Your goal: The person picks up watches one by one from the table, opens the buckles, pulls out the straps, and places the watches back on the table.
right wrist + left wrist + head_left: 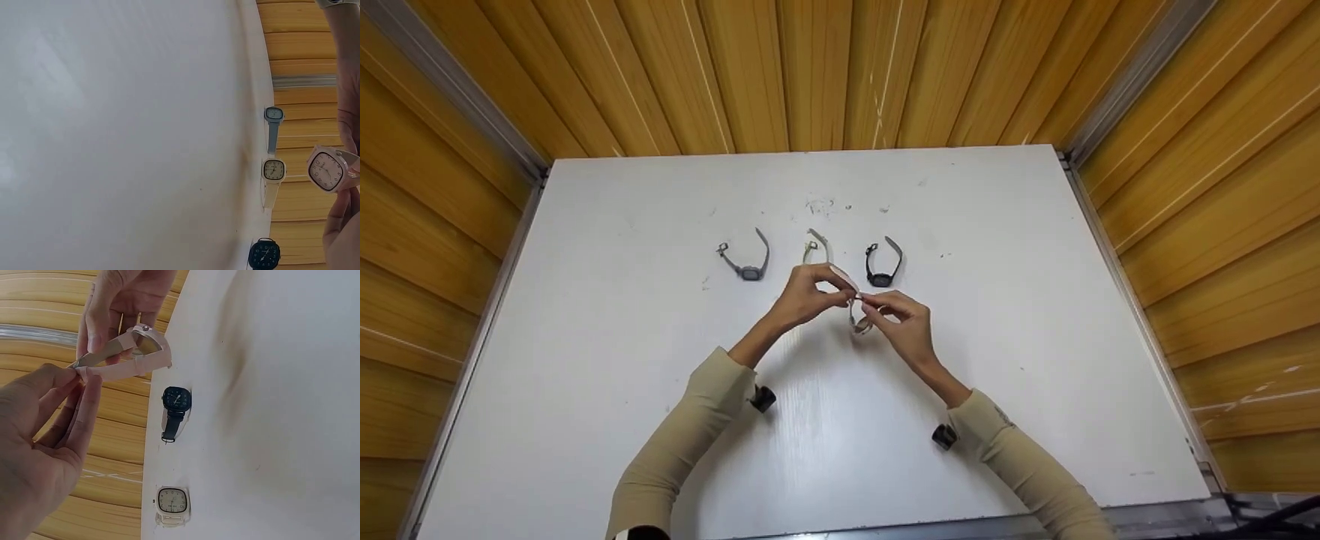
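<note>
A pale pink wristwatch (326, 170) is held up over the table between both hands, its strap bent into a loop and its square-cornered dial facing down toward the table's front. With thumb and fingers, the left hand (804, 298) pinches the strap ends where they meet; in the left wrist view this hand (48, 416) covers part of the join. Facing it, the right hand (909, 328) pinches the strap close to the buckle (77, 364). Thumb and fingers of both hands nearly meet at that spot.
Beyond the hands, a grey watch (751, 274), a cream watch (172, 499) and a black watch (880, 280) stand in a row on the white table (607, 315), straps unfastened. The left hand partly hides the cream one in the head view. Wood-patterned walls (810, 75) enclose the table.
</note>
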`<state>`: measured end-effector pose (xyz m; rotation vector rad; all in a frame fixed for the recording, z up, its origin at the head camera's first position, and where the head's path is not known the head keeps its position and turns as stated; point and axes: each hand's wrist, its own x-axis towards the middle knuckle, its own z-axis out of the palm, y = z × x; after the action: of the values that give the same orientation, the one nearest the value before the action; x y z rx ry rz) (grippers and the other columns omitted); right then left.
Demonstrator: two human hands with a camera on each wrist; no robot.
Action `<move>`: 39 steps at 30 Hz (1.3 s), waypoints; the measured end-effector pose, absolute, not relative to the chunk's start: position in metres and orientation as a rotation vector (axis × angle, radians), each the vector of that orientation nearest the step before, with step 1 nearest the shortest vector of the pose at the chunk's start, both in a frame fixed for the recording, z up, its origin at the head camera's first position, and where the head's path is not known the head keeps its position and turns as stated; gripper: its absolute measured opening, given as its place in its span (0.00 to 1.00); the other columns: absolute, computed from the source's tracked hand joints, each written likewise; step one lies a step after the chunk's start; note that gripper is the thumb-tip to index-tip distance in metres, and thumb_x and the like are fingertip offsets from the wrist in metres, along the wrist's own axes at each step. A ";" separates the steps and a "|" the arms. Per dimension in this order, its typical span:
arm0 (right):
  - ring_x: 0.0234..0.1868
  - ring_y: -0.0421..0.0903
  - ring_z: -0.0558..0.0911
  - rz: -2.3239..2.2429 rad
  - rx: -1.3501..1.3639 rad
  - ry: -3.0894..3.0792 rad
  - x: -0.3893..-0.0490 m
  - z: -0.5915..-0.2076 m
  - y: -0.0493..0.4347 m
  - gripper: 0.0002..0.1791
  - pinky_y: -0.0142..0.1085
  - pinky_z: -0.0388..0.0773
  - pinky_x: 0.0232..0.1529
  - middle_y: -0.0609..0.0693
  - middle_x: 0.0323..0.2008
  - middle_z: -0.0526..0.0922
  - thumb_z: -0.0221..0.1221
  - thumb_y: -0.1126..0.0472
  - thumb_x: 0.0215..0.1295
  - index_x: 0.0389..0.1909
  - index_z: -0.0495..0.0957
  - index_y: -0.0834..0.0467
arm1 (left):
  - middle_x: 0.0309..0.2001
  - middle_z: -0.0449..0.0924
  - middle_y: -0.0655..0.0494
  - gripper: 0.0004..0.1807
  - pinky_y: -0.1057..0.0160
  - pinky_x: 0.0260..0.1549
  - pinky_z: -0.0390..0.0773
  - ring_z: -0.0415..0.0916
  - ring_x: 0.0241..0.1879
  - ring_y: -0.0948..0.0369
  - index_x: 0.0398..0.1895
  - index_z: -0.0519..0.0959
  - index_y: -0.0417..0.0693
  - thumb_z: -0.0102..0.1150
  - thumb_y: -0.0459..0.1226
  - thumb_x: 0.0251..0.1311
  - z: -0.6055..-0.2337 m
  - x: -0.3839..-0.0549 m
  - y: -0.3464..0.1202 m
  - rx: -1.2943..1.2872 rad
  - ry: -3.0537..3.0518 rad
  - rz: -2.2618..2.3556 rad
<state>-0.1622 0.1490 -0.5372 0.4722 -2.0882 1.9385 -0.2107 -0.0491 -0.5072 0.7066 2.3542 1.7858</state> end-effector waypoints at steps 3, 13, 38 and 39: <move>0.34 0.34 0.83 1.919 0.514 -2.079 -0.158 -0.529 0.150 0.07 0.23 0.83 0.39 0.72 0.34 0.84 0.65 0.82 0.57 0.38 0.84 0.78 | 0.38 0.89 0.40 0.03 0.67 0.39 0.88 0.87 0.40 0.52 0.35 0.89 0.35 0.68 0.26 0.59 -0.507 -0.210 -0.046 0.722 2.371 1.733; 0.37 0.35 0.84 1.836 0.601 -2.115 -0.156 -0.520 0.153 0.10 0.22 0.83 0.41 0.71 0.37 0.86 0.65 0.82 0.57 0.41 0.85 0.76 | 0.36 0.90 0.39 0.04 0.49 0.44 0.88 0.88 0.41 0.46 0.34 0.89 0.32 0.67 0.25 0.59 -0.512 -0.206 -0.039 0.804 2.373 1.689; 0.35 0.35 0.87 2.169 0.200 -2.067 -0.159 -0.524 0.153 0.08 0.25 0.84 0.40 0.51 0.35 0.90 0.64 0.78 0.62 0.40 0.82 0.79 | 0.41 0.88 0.42 0.07 0.68 0.41 0.86 0.83 0.38 0.67 0.41 0.86 0.34 0.66 0.31 0.65 -0.532 -0.191 -0.034 0.469 2.229 2.025; 0.35 0.35 0.87 2.176 0.201 -2.061 -0.160 -0.525 0.153 0.07 0.25 0.84 0.40 0.49 0.35 0.90 0.64 0.78 0.62 0.40 0.82 0.79 | 0.41 0.88 0.42 0.08 0.68 0.41 0.86 0.83 0.38 0.67 0.43 0.86 0.35 0.66 0.32 0.65 -0.533 -0.191 -0.034 0.470 2.232 2.017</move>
<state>-0.1599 0.1526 -0.5247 0.2010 -2.0607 2.1758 -0.1906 -0.0341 -0.5326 0.4702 2.2321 2.0169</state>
